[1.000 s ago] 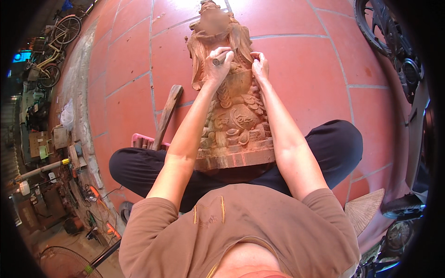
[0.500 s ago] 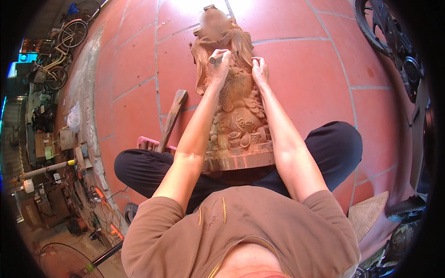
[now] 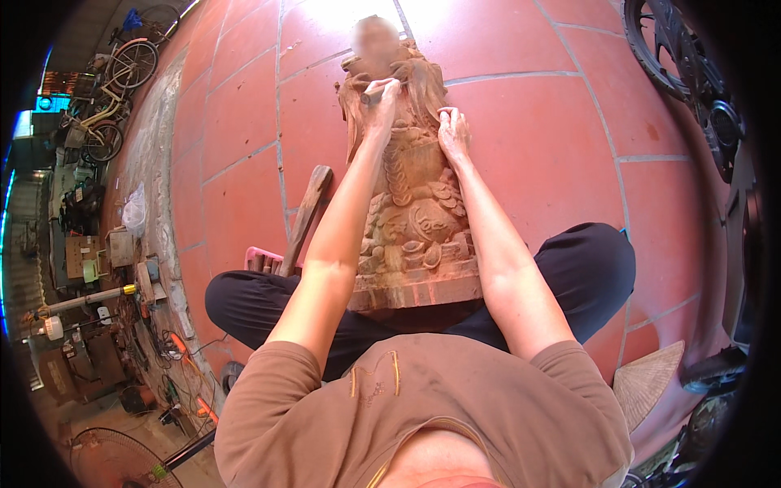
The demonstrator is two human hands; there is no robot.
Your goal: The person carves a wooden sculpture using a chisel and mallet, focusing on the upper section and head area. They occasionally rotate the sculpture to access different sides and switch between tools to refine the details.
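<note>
A carved wooden statue (image 3: 423,213) lies lengthwise between my legs, its base toward me and its blurred head at the far end. My left hand (image 3: 386,91) is closed round a carving tool (image 3: 372,98) over the figure's upper part. Only the round wooden handle end shows; its working tip is hidden by the hand. On the statue's right edge, at about chest height of the figure, rests my right hand (image 3: 454,132), fingers extended and holding nothing.
A wooden mallet (image 3: 307,213) leans on a pink basket (image 3: 262,259) of handled tools by my left knee. Tools and a fan (image 3: 114,459) crowd the left side, with bicycles (image 3: 106,114) beyond. A motorbike (image 3: 691,89) and a woven hat (image 3: 648,382) are at right.
My left hand has shifted slightly up and left over the statue with the tool. My right hand has come down a little and its fingers lie straighter on the edge.
</note>
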